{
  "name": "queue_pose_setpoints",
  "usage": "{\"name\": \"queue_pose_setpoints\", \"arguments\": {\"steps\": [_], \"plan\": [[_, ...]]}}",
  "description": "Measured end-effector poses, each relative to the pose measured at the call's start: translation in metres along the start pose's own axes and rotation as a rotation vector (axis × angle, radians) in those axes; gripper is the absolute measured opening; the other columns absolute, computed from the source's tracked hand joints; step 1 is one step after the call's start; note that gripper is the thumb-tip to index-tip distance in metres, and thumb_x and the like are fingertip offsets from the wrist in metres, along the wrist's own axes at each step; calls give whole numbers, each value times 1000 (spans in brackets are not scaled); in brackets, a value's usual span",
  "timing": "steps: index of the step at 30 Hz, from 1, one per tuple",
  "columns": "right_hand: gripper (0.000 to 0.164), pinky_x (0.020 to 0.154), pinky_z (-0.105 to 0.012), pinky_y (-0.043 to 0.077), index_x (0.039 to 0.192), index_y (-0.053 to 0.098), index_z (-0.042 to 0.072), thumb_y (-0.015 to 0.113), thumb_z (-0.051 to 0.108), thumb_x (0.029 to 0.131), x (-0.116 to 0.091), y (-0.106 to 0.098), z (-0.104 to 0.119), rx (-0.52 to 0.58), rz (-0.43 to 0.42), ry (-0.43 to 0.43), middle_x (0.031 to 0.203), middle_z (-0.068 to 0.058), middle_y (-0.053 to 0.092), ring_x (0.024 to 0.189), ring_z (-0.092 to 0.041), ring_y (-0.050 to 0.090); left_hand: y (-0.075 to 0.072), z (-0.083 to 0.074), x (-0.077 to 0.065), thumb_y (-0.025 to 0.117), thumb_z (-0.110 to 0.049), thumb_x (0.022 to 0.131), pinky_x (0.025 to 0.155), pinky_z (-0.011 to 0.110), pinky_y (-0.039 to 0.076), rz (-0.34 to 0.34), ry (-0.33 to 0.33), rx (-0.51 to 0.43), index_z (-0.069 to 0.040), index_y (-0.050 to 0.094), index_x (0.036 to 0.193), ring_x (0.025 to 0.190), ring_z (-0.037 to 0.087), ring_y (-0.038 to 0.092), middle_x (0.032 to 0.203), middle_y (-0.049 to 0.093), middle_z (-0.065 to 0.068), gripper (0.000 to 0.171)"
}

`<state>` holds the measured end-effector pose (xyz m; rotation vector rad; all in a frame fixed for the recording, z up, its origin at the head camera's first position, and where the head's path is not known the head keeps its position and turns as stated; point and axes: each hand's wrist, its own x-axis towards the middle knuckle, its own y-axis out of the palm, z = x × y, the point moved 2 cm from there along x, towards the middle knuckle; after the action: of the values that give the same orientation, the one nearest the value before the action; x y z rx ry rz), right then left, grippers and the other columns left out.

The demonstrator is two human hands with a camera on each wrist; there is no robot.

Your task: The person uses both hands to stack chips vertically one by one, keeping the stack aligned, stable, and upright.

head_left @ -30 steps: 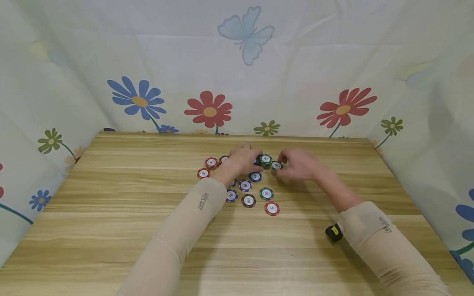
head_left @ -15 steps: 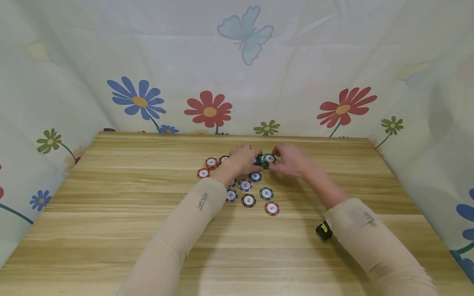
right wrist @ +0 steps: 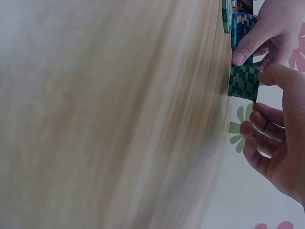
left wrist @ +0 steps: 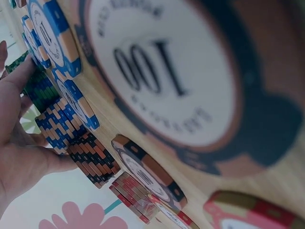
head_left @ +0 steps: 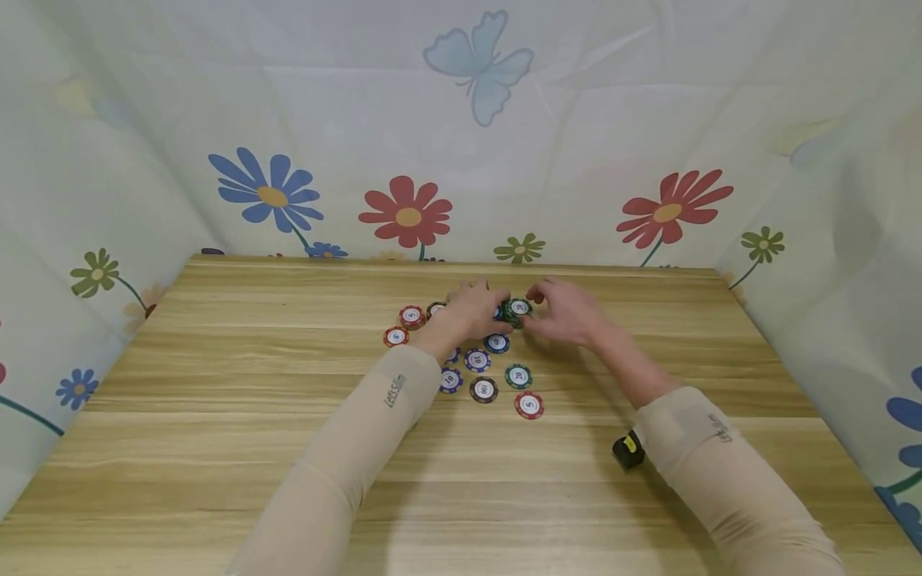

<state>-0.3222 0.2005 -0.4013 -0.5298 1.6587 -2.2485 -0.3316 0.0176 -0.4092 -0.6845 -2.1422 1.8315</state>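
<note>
My left hand (head_left: 473, 310) curves round the back row of poker chips, its thumb in front and its fingers behind the green poker chip stack (head_left: 518, 310). In the left wrist view this hand also spans a blue stack (left wrist: 61, 125) and a brown stack (left wrist: 94, 160). My right hand (head_left: 565, 312) is at the right side of the green stack, thumb and forefinger parted around its edge. A chip marked 10 tops that stack. The right wrist view shows the right hand's other fingers loosely bent, with nothing in them.
Loose chips lie on the wooden table (head_left: 288, 448) in front: a red chip (head_left: 529, 406), a green chip (head_left: 519, 377), a brown 100 chip (head_left: 484, 390) and several blue ones. Red chips (head_left: 396, 337) sit left. A small black box (head_left: 629, 451) shows by the right sleeve. Patterned cloth surrounds the table.
My right hand has moved left with a chip, set it on the green stack and loosened its fingers. My left hand has stayed in place.
</note>
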Motion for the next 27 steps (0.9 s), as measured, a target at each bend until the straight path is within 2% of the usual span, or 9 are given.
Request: {"name": "queue_pose_setpoints", "arguments": {"steps": [5,21,27], "plan": [[41,84,-46,53,111,70,-1,79,31,87,-1,-2,0,7,-12,-29,106,-15,68,95,-31,64,1,1,1,65,-53,98,102,59,43,-1,-2,-7,-24,51,149,130,39,46,143,47,17,60],[38,84,-47,53,112,70,0,79,27,87,0,-1,4,17,-3,-30,107,-15,68,96,-31,64,-1,-2,-1,66,-52,98,100,58,45,-14,1,-2,-24,53,146,127,38,48,139,49,17,58],[36,81,-45,52,113,71,0,78,25,88,0,0,3,28,-5,-31,105,-13,68,91,-27,62,-1,-1,0,65,-53,98,99,58,45,-5,3,20,-23,52,147,130,41,47,143,48,19,59]]}}
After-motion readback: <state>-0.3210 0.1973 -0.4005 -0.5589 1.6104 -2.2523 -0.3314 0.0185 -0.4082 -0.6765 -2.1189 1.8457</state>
